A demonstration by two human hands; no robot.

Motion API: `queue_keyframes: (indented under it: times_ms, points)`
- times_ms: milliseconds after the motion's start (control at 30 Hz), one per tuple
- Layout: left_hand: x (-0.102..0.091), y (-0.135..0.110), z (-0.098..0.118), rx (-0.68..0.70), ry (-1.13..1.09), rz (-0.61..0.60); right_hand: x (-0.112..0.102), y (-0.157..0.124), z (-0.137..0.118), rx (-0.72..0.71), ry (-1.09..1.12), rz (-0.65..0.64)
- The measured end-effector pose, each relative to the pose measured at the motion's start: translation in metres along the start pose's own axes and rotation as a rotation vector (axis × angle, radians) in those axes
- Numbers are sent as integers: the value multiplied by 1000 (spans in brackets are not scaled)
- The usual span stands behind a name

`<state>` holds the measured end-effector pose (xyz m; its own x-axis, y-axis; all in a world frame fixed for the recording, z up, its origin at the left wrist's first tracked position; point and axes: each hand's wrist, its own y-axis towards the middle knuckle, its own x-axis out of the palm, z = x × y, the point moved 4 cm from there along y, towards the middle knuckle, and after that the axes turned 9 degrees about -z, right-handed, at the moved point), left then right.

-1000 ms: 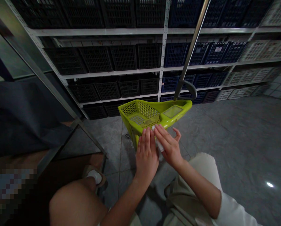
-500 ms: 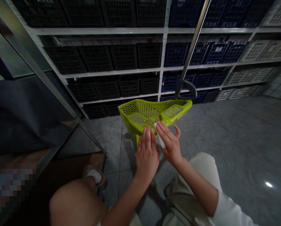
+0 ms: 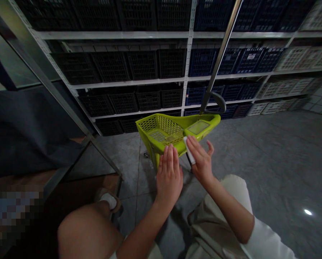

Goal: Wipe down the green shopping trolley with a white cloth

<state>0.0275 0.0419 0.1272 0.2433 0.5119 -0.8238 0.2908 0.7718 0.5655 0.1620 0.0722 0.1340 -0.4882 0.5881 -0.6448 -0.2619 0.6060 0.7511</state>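
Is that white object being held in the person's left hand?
No, the white object is held in the right hand, while the left hand is open beside it.

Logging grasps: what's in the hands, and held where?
The right hand holds a white cloth-like strip around its middle, under the fingers, with both ends showing. The left hand is open and holds nothing visible.

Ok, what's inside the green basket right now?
Inside the lime-green plastic basket, a mesh floor and a flat green panel show; the left hand blocks the near edge, so whatever lies behind it can't be seen.
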Motion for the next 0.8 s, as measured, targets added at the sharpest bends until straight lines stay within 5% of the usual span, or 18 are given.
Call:
queue_keyframes:
  times_ms: [133, 233, 367, 467, 633, 800]
  points:
    - [1, -1, -2, 11, 7, 29, 2, -7, -33, -161, 83, -117]
    - [-3, -1, -4, 3, 32, -3, 1, -4, -5, -142, 23, -85]
    - [-6, 1, -2, 9, 24, -14, -3, 3, 35, 79, -70, 73]
    - [-2, 0, -1, 7, 2, 4, -1, 1, 12, 84, -38, 52]
    - [1, -1, -4, 7, -7, 32, 4, -5, -30, -175, 52, -90]
    - [-5, 0, -4, 15, 39, -6, 0, 2, 23, -49, -43, 25]
